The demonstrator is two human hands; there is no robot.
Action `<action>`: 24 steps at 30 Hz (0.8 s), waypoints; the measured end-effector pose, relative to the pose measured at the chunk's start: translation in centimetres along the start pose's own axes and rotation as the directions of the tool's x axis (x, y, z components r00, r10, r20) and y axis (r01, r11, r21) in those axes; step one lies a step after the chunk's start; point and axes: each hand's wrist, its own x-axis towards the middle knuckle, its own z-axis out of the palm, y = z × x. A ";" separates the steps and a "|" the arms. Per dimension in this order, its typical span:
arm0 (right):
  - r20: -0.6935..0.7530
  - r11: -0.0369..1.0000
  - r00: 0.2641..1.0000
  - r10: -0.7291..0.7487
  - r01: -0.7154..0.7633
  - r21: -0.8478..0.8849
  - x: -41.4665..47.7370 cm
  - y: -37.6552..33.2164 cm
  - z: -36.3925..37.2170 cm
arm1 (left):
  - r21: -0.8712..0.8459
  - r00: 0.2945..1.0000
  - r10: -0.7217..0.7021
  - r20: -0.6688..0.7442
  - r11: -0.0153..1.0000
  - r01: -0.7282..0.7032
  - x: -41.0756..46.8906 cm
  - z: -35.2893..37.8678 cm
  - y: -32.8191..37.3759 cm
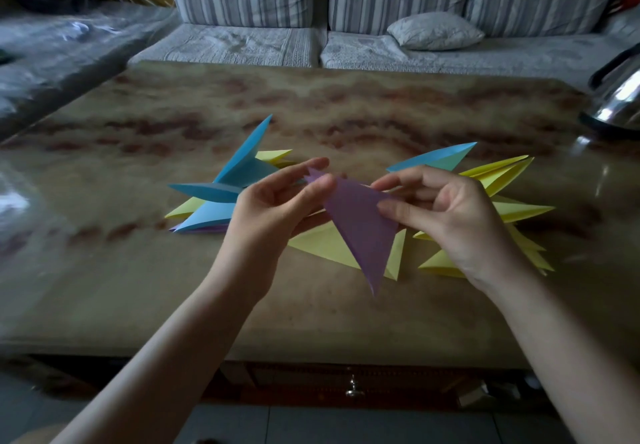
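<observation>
Bench [311,104]: marbled brown, glossy top.
Left: blue folded papers [242,163] — piled.
Middle: yellow triangle [322,244], lying flat.
Right: yellow folded papers [502,175].
Far right edge: steel kettle [620,97].

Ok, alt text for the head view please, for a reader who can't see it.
Two bare hands hold a purple folded paper triangle above a brown marbled table, the left hand pinching its upper tip, the right hand its right corner. Folded blue paper points and yellow paper points lie around them; a shiny steel kettle stands at the right edge.
</observation>
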 end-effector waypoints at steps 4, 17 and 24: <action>-0.082 0.993 0.994 0.071 -0.063 0.098 -0.1 0.0 0.4 | -0.042 0.997 0.048 -0.052 0.998 -0.051 -0.2 0.2 -0.4; -0.127 0.964 0.961 0.244 -0.226 0.139 -0.3 0.1 1.2 | -0.117 0.995 0.091 -0.032 0.989 -0.094 -0.5 0.6 -0.5; -0.125 0.971 0.964 0.233 -0.224 0.084 -0.4 0.0 0.9 | -0.103 0.995 0.085 -0.057 0.991 -0.090 -0.4 0.7 -0.4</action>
